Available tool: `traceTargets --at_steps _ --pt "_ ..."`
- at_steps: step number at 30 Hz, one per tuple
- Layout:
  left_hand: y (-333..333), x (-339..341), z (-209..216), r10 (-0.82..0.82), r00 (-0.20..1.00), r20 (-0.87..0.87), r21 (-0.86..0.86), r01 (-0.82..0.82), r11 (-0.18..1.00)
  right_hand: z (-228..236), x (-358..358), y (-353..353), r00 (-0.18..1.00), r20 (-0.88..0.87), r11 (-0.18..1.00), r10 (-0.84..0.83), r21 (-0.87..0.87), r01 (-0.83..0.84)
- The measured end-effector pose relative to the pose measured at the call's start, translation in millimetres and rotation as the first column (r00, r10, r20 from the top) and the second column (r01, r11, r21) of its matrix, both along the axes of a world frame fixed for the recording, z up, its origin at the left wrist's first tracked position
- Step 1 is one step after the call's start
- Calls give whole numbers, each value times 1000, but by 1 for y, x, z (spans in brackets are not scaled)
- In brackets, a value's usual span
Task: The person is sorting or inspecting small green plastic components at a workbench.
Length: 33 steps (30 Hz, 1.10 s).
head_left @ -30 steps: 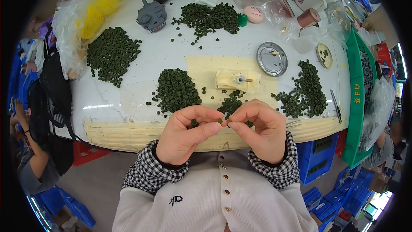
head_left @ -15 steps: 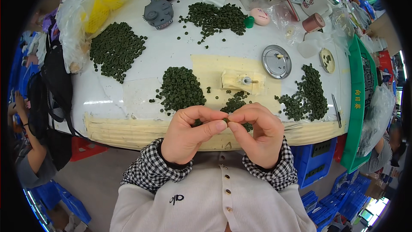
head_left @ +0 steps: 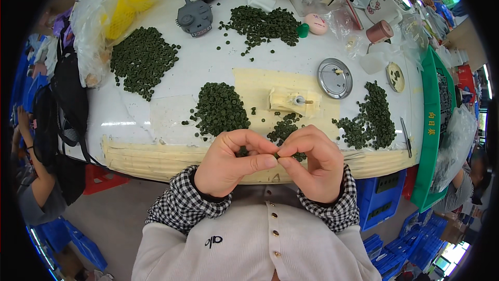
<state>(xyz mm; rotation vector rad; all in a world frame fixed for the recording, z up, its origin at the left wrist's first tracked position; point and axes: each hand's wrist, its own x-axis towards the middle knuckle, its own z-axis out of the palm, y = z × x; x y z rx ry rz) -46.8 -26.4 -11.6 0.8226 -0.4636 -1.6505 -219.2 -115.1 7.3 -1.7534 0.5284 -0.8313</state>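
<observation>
At the near edge of the white table, the left hand and right hand meet fingertip to fingertip, each grip pinched on one small green piece between them, just before the nearest green pile.

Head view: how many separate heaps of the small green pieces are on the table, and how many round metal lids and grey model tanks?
Heaps of green pieces: 5 (back left, back middle, centre, near the hands, right)
Round metal lid: 1
Grey model tank: 1
Total: 7
</observation>
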Motion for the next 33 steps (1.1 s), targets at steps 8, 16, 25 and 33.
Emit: traceTargets --at_steps 8,16,25,33 --pt "-3 2 8 -33 951 309 -24 43 999 9 -1 -6 996 -87 971 -19 -239 -2" --pt "-2 -1 6 38 885 464 -95 6 995 6 0 -4 995 -87 969 -50 -245 27" --pt "-2 -2 11 19 873 487 -67 16 998 3 -1 -3 993 -96 961 -73 -275 44" --pt "-2 0 11 26 860 509 -51 1 999 3 -2 -2 995 -83 973 -52 -227 32"
